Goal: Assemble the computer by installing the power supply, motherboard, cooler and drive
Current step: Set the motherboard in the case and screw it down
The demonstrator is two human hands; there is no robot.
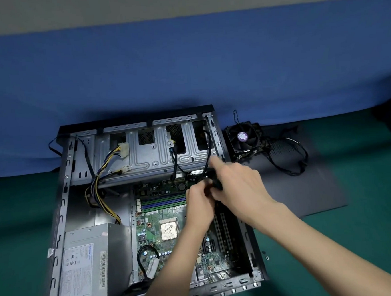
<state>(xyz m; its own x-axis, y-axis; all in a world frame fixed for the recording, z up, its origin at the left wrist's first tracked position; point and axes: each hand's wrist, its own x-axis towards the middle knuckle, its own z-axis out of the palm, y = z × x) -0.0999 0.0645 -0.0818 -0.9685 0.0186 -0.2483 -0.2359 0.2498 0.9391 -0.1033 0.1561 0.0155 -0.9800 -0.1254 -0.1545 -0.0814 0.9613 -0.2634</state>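
The open computer case (63,217) lies flat on the green mat. Inside it, the grey power supply (87,268) sits at the lower left and the green motherboard (153,224) fills the right, with the bare processor (169,230) showing. Over the board's upper right corner, my left hand (199,205) and my right hand (239,188) meet around a black cable connector (215,183), fingers curled on it. The cooler with its black fan (243,138) rests outside the case, on the dark side panel at the right. The metal drive cage (144,151) spans the case's far end.
Yellow and black power cables (100,184) run from the supply up to white plugs on the cage. A dark side panel (308,186) lies right of the case with loose black cables (290,159) on it. Small screws (265,255) lie beside the case. A blue cloth (184,67) hangs behind.
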